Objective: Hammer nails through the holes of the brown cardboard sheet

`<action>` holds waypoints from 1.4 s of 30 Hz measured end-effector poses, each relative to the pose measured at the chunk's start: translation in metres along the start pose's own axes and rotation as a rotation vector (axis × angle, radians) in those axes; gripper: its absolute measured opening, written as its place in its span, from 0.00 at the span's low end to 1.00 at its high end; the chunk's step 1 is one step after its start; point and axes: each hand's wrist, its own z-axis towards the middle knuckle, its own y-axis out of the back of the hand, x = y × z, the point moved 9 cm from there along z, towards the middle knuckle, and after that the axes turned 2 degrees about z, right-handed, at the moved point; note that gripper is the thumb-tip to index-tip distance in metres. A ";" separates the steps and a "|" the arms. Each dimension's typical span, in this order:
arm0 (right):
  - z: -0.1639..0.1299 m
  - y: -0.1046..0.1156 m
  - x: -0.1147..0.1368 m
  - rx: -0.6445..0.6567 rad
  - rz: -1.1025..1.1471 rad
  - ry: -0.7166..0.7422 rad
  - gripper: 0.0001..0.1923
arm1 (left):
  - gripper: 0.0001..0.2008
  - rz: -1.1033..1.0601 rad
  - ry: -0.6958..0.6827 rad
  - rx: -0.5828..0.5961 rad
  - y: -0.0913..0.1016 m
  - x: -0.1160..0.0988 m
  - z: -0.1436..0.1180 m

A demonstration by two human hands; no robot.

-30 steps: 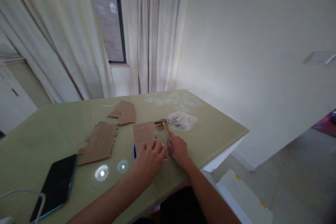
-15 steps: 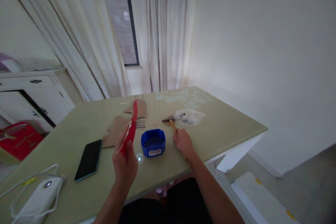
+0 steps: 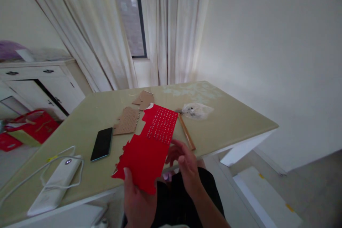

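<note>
Red perforated card (image 3: 149,149), torn along one edge, fills the lower centre of the frame, gripped at its bottom edge by the left hand (image 3: 139,203) with the thumb on its face. Just right of it, the right hand (image 3: 187,165) touches the card's edge, fingers loosely curled, holding nothing else. Beyond, on the desk (image 3: 235,124), lie a wooden stick (image 3: 186,136), a clear plastic bag (image 3: 197,110), brown card pieces (image 3: 127,121), a black phone (image 3: 102,143) and, lower left, a white power bank (image 3: 55,184).
</note>
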 end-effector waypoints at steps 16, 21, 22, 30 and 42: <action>-0.036 -0.003 0.017 0.107 -0.212 -0.133 0.17 | 0.13 -0.220 -0.176 0.201 0.072 -0.052 0.054; -0.046 0.001 0.011 -0.008 -0.201 -0.125 0.11 | 0.09 -0.279 -0.105 0.307 0.044 -0.059 0.055; -0.048 0.007 0.009 -0.064 -0.179 -0.121 0.14 | 0.09 -0.280 -0.114 0.302 0.042 -0.062 0.055; -0.054 0.008 0.020 0.031 -0.376 0.040 0.04 | 0.10 -0.310 -0.099 0.429 0.040 -0.064 0.042; -0.058 0.013 0.026 0.038 -0.269 0.125 0.04 | 0.13 -0.356 -0.273 0.405 0.042 -0.092 0.037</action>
